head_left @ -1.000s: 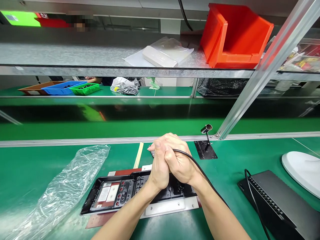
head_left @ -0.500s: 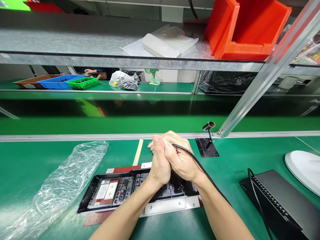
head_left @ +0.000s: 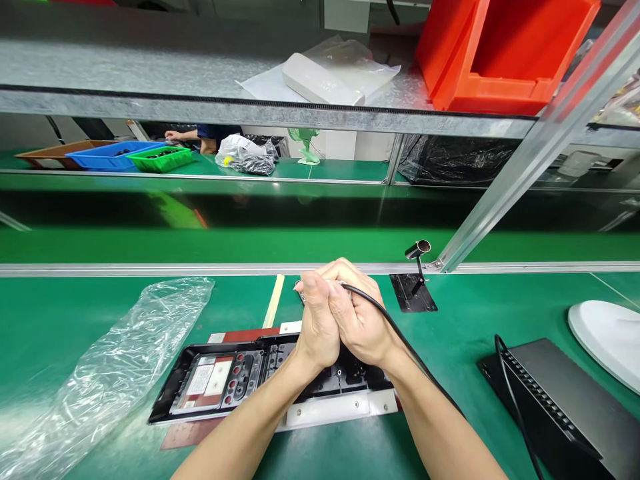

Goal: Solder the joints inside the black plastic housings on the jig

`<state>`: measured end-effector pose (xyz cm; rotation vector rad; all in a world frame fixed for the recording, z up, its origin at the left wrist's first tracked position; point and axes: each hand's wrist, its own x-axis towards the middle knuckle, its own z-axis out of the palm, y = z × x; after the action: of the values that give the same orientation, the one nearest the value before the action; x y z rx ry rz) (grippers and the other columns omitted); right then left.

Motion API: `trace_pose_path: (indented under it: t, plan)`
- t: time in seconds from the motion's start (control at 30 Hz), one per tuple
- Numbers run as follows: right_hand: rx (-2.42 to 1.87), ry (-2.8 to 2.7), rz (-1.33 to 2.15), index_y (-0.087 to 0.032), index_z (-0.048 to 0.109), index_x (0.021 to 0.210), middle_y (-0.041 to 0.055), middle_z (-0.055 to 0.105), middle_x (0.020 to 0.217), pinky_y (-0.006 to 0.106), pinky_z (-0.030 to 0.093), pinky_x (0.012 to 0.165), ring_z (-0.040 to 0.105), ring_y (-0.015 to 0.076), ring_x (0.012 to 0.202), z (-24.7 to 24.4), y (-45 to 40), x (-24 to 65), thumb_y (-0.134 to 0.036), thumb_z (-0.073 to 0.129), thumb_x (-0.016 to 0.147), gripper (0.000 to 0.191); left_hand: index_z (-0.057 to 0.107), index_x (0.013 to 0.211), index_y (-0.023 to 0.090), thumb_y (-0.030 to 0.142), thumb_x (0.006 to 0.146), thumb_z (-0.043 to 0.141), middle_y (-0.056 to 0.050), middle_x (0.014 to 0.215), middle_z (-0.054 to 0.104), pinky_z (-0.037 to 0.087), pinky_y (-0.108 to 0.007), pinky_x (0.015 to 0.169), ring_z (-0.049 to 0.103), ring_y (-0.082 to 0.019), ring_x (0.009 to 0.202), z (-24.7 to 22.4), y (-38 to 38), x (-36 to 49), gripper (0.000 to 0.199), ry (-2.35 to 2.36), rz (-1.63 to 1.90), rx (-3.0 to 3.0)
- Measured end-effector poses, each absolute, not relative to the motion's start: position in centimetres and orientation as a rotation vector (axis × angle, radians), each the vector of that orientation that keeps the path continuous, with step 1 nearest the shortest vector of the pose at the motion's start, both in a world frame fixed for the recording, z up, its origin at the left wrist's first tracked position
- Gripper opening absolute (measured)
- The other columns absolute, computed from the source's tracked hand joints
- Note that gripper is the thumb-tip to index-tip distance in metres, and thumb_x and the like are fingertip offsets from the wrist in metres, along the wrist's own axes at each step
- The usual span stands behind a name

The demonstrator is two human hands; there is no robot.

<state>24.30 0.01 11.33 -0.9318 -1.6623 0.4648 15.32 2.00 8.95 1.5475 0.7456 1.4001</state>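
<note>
My left hand (head_left: pixel 319 327) and my right hand (head_left: pixel 364 320) are closed and pressed together, thumbs side by side, above a long black plastic housing (head_left: pixel 167 393). A black cable (head_left: pixel 395 325) runs out of the top of my right hand's grip and back over the right wrist. Whatever else sits inside the two hands is hidden; only a small dark, shiny bit shows beside the left fingers. Below them the housing lies open side up, with ribs, holes and a window frame inside. It rests on a fixture with white blocks (head_left: pixel 325 412) and reddish-brown plates (head_left: pixel 187 433).
A clear plastic bag (head_left: pixel 125 360) lies to the left. Behind the hands stands a black holder (head_left: pixel 418 250) on a flat base. At right are a dark slotted case (head_left: pixel 565 400) and a white rounded object (head_left: pixel 605 333). Overhead, a metal shelf (head_left: pixel 150 110) carries a red bin (head_left: pixel 505 93).
The view has shifted slightly, so the bench and shelf sit a little differently in the picture. Both hands keep the same clasped grip over the housing.
</note>
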Motion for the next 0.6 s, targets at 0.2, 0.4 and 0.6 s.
trace_pose_path:
  t: [0.2, 0.4, 0.6]
  plan:
    - [-0.926, -1.561, 0.546, -0.025, 0.063, 0.092, 0.0085, 0.068, 0.093, 0.044, 0.054, 0.082, 0.065, 0.0245, 0.09, 10.66, -0.09, 24.11, -0.042, 0.042, 0.1, 0.029, 0.046, 0.067, 0.022, 0.072, 0.098, 0.016, -0.003, 0.072, 0.055, 0.046, -0.033, 0.073, 0.052, -0.018, 0.071, 9.21, 1.89, 15.46, 0.066, 0.723, 1.439, 1.56]
    - [-0.925, -1.534, 0.578, -0.025, 0.061, 0.092, 0.0087, 0.07, 0.096, 0.044, 0.054, 0.082, 0.066, 0.0237, 0.09, 10.42, -0.25, 24.0, -0.041, 0.042, 0.101, 0.027, 0.047, 0.069, 0.022, 0.07, 0.098, 0.02, -0.002, 0.071, 0.051, 0.043, -0.033, 0.066, 0.049, -0.017, 0.069, 8.85, 1.83, 15.42, 0.063, 0.711, 1.428, 1.543]
    - [-0.971, -1.56, 0.524, -0.024, 0.062, 0.09, 0.0076, 0.066, 0.09, 0.042, 0.054, 0.082, 0.063, 0.0222, 0.086, 10.64, -0.31, 24.04, -0.042, 0.038, 0.102, 0.032, 0.045, 0.068, 0.023, 0.074, 0.096, 0.014, -0.003, 0.074, 0.051, 0.044, -0.034, 0.071, 0.05, -0.019, 0.073, 8.89, 2.01, 15.59, 0.066, 0.704, 1.363, 1.537]
